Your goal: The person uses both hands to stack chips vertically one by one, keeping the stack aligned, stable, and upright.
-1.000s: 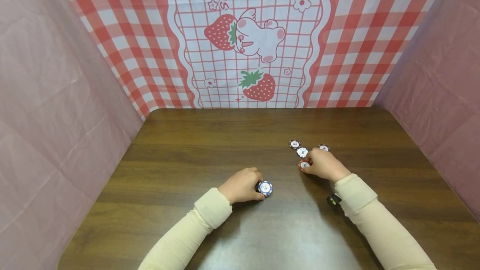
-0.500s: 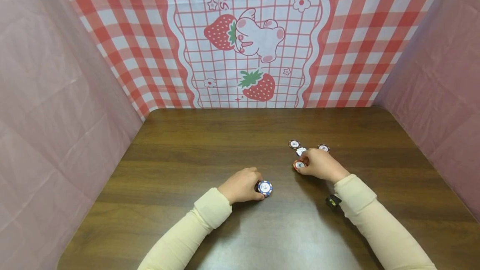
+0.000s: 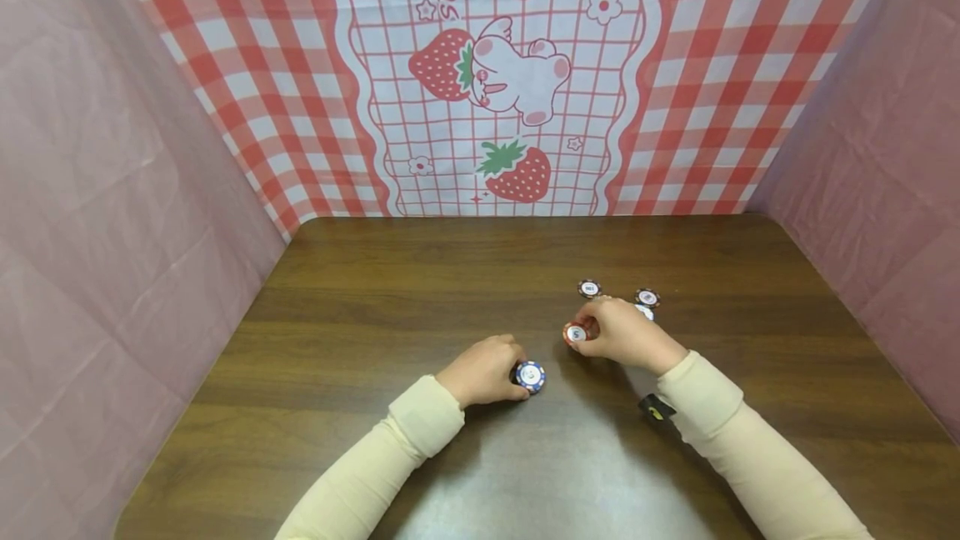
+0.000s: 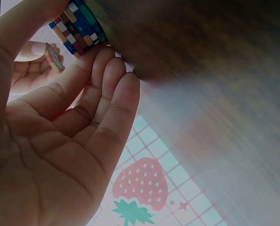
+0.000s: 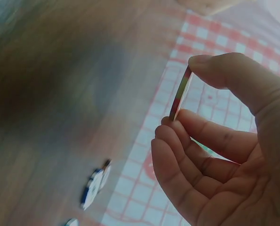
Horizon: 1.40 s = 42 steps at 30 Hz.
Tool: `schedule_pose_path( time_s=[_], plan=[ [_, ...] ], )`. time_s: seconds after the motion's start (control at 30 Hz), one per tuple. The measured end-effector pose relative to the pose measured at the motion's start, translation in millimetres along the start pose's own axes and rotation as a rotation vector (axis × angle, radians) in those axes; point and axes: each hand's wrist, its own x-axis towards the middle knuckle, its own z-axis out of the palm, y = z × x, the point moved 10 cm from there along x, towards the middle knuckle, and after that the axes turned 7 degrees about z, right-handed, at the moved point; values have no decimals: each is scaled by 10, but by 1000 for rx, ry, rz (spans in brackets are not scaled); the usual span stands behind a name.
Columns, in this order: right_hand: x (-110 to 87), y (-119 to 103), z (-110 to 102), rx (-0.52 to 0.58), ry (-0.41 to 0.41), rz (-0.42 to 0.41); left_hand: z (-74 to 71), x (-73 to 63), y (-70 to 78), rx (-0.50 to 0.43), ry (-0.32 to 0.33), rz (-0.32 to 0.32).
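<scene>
One blue-edged poker chip stack (image 3: 530,376) serves as reference; it stands on the wood-grain desk (image 3: 420,273). Left hand (image 3: 483,371): at the stack's left, grip pinching the stack's rim between thumb and fingers. Right hand (image 3: 632,336): right of the stack and farther back, grip pinching a red poker chip (image 3: 576,334) by its edges. The red chip is just beyond and right of the stack, not touching it.

Surroundings, all beyond and right of the stack: a dark chip (image 3: 589,288); farther right, a second dark chip (image 3: 647,297); near the latter, a white chip (image 3: 645,312). Obstruction: the right hand partly covers the white chip. A black device (image 3: 657,408) sits under the right sleeve (image 3: 701,397). Well beyond the stack hangs a checked strawberry cloth (image 3: 517,90).

Markings: red chip, a numeral resembling 5; first dark chip, apparently 100, inverted. Stack-top print: not legible with certainty. Cloth: sideways lettering beginning "stra", cut off.
</scene>
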Motion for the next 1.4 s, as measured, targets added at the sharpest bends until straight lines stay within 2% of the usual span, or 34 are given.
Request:
schedule_pose_path(
  time_s=[0.23,0.63,1.4],
  plan=[
    [-21,-273,52,-55,16,-101,10,3,2,10,6,12],
    [-53,-537,208,-54,-31,-161,11,2,-10,20,-1,4],
    [-71,-708,441,-48,-96,-203,9,0,1,17,5,11]
  ],
)
